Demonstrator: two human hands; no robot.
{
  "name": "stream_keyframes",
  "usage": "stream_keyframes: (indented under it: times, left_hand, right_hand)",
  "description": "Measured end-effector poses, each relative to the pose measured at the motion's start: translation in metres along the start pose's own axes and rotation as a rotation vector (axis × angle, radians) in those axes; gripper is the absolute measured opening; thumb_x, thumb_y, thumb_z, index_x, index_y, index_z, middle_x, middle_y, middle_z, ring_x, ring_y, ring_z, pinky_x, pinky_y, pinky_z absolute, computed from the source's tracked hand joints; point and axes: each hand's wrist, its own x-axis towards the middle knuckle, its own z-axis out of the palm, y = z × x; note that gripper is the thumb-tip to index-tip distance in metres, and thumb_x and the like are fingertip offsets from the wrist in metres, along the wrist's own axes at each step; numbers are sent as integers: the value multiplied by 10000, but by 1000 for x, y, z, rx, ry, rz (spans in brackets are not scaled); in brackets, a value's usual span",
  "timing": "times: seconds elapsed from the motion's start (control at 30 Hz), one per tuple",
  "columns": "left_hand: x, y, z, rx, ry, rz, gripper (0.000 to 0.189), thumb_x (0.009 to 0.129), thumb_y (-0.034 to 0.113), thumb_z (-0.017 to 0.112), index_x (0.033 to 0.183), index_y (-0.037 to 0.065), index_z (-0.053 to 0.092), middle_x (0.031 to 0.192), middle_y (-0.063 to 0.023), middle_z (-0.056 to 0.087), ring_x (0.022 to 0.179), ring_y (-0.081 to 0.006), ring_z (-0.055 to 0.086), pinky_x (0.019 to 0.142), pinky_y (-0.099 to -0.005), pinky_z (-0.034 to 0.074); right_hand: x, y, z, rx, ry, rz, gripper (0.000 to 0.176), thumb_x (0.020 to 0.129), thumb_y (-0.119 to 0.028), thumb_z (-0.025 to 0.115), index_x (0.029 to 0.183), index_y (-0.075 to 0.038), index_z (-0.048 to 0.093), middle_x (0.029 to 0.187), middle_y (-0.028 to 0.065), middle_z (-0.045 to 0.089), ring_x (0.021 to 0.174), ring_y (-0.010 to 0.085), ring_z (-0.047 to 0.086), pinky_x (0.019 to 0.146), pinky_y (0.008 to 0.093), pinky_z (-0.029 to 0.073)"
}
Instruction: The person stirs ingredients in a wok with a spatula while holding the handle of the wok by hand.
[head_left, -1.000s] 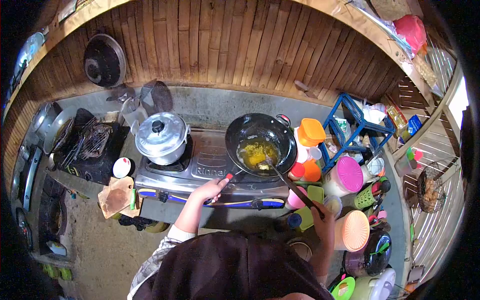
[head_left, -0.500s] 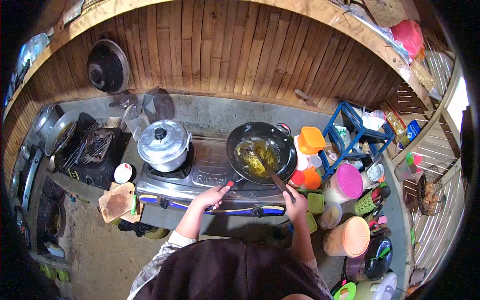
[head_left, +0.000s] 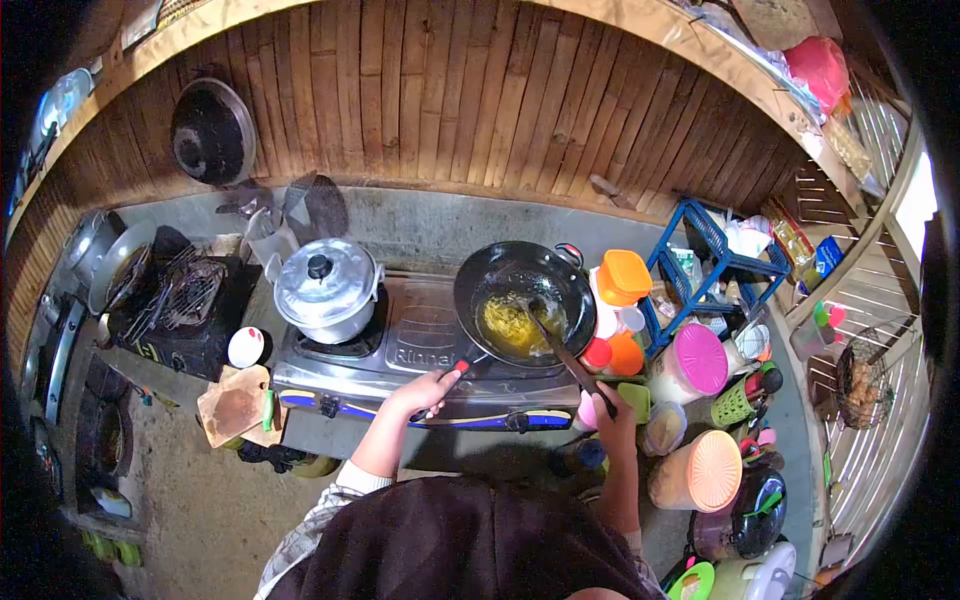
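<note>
A black wok (head_left: 500, 275) rests on the right side of the steel gas stove (head_left: 425, 330), with yellow oily food (head_left: 513, 323) in its bottom. My left hand (head_left: 428, 394) is closed round the wok's handle, whose red end (head_left: 461, 367) shows at the fingers. In my right hand (head_left: 617, 408) is the dark handle of a spatula (head_left: 573, 366); its tip lies in the wok at the right of the food. On the left burner stands a lidded silver pot (head_left: 328, 290).
Right of the wok stand an orange container (head_left: 624, 278), a pink-lidded jar (head_left: 698, 362) and a blue rack (head_left: 715, 250). Left of the stove are a cutting board (head_left: 234, 405), a white and red round item (head_left: 246, 347) and a blackened grill stove (head_left: 185, 310).
My right hand has moved right and slightly down with the spatula, whose tip has shifted rightward in the wok. The food looks more gathered. My left hand keeps its hold.
</note>
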Motion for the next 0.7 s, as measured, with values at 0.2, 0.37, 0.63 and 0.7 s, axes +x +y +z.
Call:
stream_keyframes:
  times: [0.2,0.37,0.63,0.7]
  left_hand:
    - [1,1,-1,33,-8,13,448,927,425,420,1097,11,438,547,-6,439,408,-92,418,368,-244,344]
    - [-6,10,0,60,16,-21,461,922,437,423,1081,5,442,546,-11,441,407,-100,421,376,-255,351]
    - [1,0,-1,21,19,-9,442,927,425,414,1092,15,424,546,-15,438,397,-99,404,370,-253,339]
    - [6,-3,-2,20,4,-19,440,928,425,412,1092,17,424,546,-14,436,395,-98,400,368,-251,337]
  right_hand:
    - [-32,-47,-44,4,-57,193,274,827,-141,604,1057,8,605,871,104,627,808,173,581,741,279,449]
    - [-45,-67,-67,-30,-49,202,274,830,-132,601,1066,9,606,836,54,611,765,120,535,711,261,431]
    - [-52,-88,-100,-99,-76,329,273,835,-144,583,1067,-3,610,1003,163,637,931,226,593,847,336,436]
    - [-54,-87,-106,-111,-64,327,274,834,-150,587,1067,-7,611,1002,162,638,930,227,593,846,336,436]
